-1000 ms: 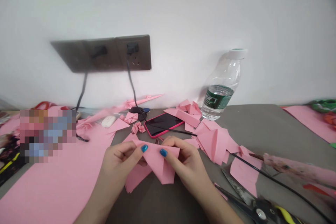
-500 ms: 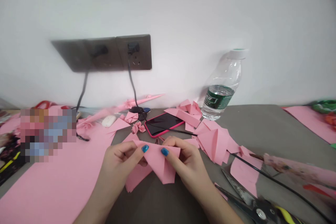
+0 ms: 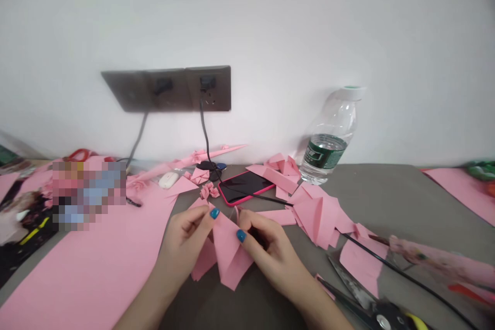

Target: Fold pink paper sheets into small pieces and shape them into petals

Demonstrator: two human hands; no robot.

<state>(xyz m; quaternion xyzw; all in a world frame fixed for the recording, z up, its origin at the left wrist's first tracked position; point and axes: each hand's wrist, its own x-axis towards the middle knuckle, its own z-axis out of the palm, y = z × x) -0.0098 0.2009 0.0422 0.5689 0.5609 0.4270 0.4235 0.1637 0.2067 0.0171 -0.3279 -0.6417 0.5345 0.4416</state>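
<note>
Both hands pinch one folded piece of pink paper (image 3: pixel 227 252) above the grey table. My left hand (image 3: pixel 188 240) grips its upper left edge, with the thumb on the near face. My right hand (image 3: pixel 266 247) grips the upper right edge in the same way. The paper hangs tilted, with a creased point facing down. More folded pink paper shows behind my left fingers, and I cannot tell whether it is part of the held piece. Beyond the hands lies a phone (image 3: pixel 247 188) in a pink case, with a small folded paper flower (image 3: pixel 209 191) beside it.
Scissors (image 3: pixel 359 299) lie open at lower right, near a black cable (image 3: pixel 410 265). Folded pink papers (image 3: pixel 315 211) are piled right of the phone. A water bottle (image 3: pixel 327 139) stands against the wall. A large pink sheet (image 3: pixel 100 263) covers the left side.
The held paper has turned, its right side dropping lower and its point swinging left. My right hand has shifted slightly down. The whole view has moved a little.
</note>
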